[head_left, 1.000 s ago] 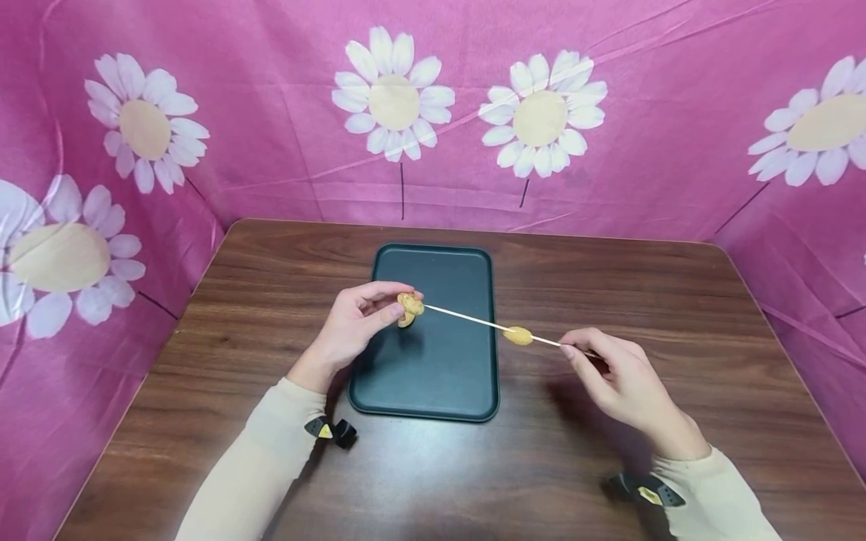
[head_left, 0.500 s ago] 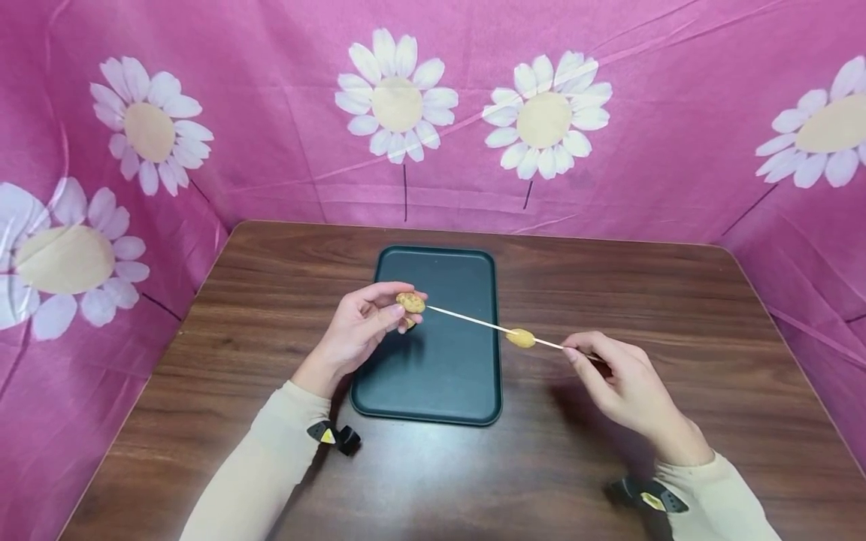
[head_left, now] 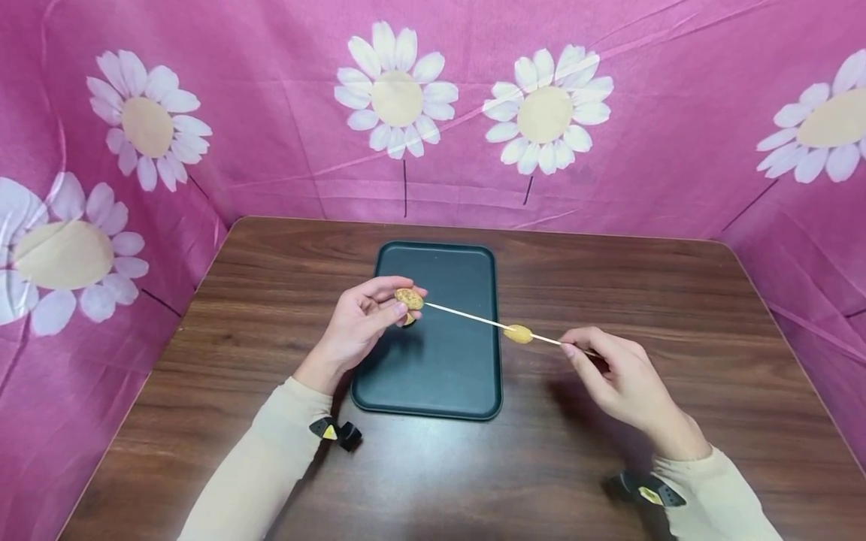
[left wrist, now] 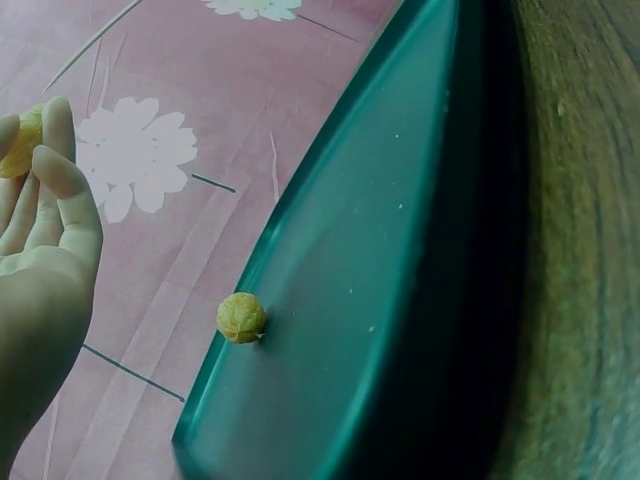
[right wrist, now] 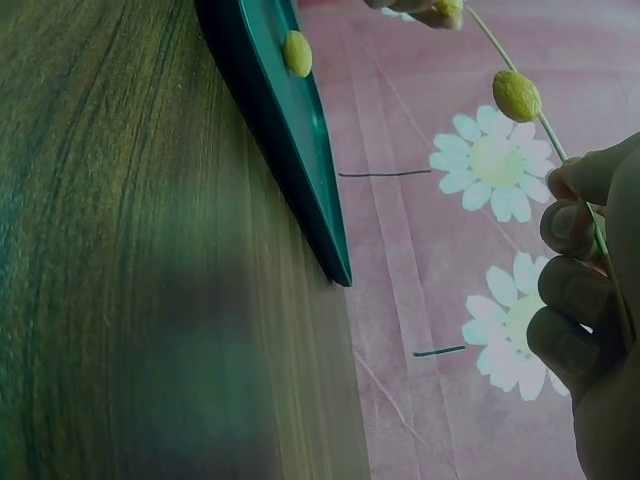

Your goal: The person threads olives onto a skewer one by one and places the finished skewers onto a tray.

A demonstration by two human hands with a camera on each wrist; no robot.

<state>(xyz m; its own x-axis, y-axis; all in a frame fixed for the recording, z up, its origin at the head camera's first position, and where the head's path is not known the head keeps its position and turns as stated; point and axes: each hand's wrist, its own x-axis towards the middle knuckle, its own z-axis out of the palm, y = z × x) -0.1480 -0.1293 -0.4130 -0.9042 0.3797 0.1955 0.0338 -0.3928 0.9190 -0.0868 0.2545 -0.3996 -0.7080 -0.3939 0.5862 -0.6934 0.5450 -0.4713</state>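
Observation:
My right hand (head_left: 619, 387) pinches a thin wooden skewer (head_left: 467, 315) near its right end. Threaded on that skewer, a short way from the fingers, is a small yellow oval (head_left: 518, 334), wrinkled like a baby potato. Between thumb and fingertips, my left hand (head_left: 358, 327) holds a second, brown-flecked potato-like oval (head_left: 409, 299) above the tray. The skewer's pale tip is right at this oval's edge. A third yellow oval (left wrist: 241, 318) lies on the dark green tray (head_left: 433, 383); in the head view my left fingers mostly hide it.
The tray rests on a brown wood-grain table (head_left: 609, 285), near its middle. Behind and at both sides hangs a pink cloth (head_left: 460, 188) printed with white daisies. Each wrist wears a black strap device (head_left: 649, 492).
The left-hand oval has been turned in the fingers and shows a flatter, flecked face. Half a second ago a slight gap separated it from the skewer tip; now the tip is at its edge.

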